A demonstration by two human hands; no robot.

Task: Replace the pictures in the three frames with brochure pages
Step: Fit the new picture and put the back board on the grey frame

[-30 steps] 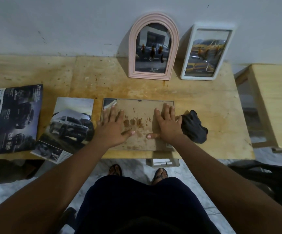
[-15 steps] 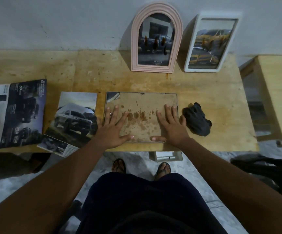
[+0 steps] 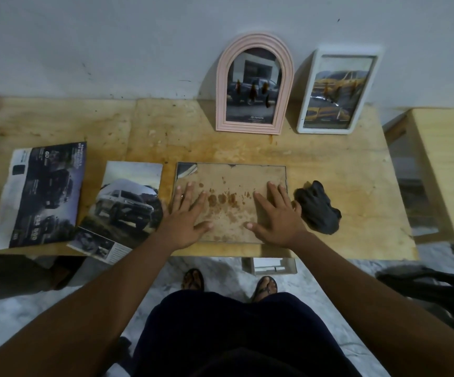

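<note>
Glass pane (image 3: 231, 183), thin and rectangular with a chipped far edge, lies flat near the front edge of the stained wooden table (image 3: 356, 186). We press our left hand (image 3: 185, 221) and right hand (image 3: 277, 216) flat on it, fingers spread, gripping nothing, the hands apart at its two ends. Just left lies a brochure page (image 3: 125, 205) with a silver car, and farther left the folded brochure (image 3: 43, 194). A crumpled dark cloth (image 3: 318, 210) sits just right. Against the wall lean an arched pink frame (image 3: 254, 83), where we read "TOYOTA", and a white rectangular frame (image 3: 337, 91) showing a yellow car.
</note>
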